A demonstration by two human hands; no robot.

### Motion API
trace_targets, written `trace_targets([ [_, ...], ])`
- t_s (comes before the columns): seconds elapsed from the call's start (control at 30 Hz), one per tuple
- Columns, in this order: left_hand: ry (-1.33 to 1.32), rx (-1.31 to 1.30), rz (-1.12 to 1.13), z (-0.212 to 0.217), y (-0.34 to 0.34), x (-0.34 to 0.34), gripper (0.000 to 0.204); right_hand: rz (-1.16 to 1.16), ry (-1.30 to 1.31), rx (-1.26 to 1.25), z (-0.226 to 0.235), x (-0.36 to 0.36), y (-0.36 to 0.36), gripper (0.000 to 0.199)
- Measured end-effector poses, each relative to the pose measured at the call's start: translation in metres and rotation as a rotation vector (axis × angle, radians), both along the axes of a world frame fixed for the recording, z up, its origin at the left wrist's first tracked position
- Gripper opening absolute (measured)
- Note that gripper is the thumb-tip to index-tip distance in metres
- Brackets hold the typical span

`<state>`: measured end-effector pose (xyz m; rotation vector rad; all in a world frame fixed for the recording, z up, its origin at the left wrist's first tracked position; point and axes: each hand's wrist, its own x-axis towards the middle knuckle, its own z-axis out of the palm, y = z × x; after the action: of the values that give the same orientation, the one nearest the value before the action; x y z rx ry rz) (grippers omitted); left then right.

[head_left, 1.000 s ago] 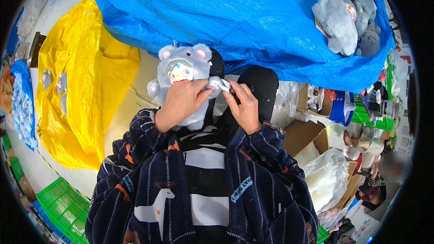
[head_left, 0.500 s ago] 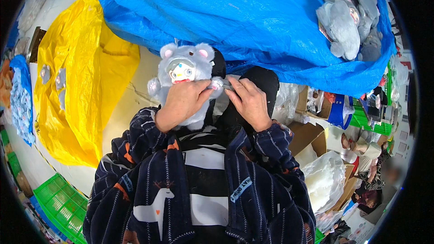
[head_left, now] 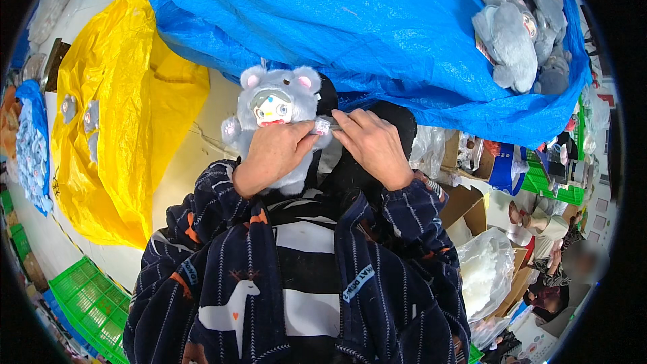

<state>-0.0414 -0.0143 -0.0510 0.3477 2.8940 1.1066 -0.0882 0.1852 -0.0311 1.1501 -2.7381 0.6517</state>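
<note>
A grey plush doll (head_left: 273,98) with round pink-lined ears and a painted face is held upright in front of me. My left hand (head_left: 269,155) grips it around the body, just under the face. My right hand (head_left: 371,145) pinches the doll's small paw at its right side with thumb and fingers. Both forearms wear dark patterned sleeves. Behind the doll lies a large blue plastic sheet (head_left: 350,34).
Several more grey plush dolls (head_left: 519,34) are heaped on the blue sheet at the upper right. A yellow plastic bag (head_left: 114,114) lies to the left, a green crate (head_left: 87,296) at the lower left. Cardboard boxes (head_left: 465,205) and clear bags (head_left: 482,273) crowd the right.
The doll has stayed in my left hand and shifted slightly. My right hand has moved a little along the doll's side at the paw.
</note>
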Motion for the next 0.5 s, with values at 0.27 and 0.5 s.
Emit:
trace_targets([
  [0.27, -0.006, -0.026, 0.012, -0.002, 0.000, 0.002, 0.024, -0.014, -0.096, -0.065, -0.005, -0.002, -0.006, 0.032],
  [0.5, 0.000, 0.007, 0.003, -0.002, 0.001, 0.000, 0.023, -0.289, -0.769, -0.761, -0.039, 0.018, -0.008, 0.030],
])
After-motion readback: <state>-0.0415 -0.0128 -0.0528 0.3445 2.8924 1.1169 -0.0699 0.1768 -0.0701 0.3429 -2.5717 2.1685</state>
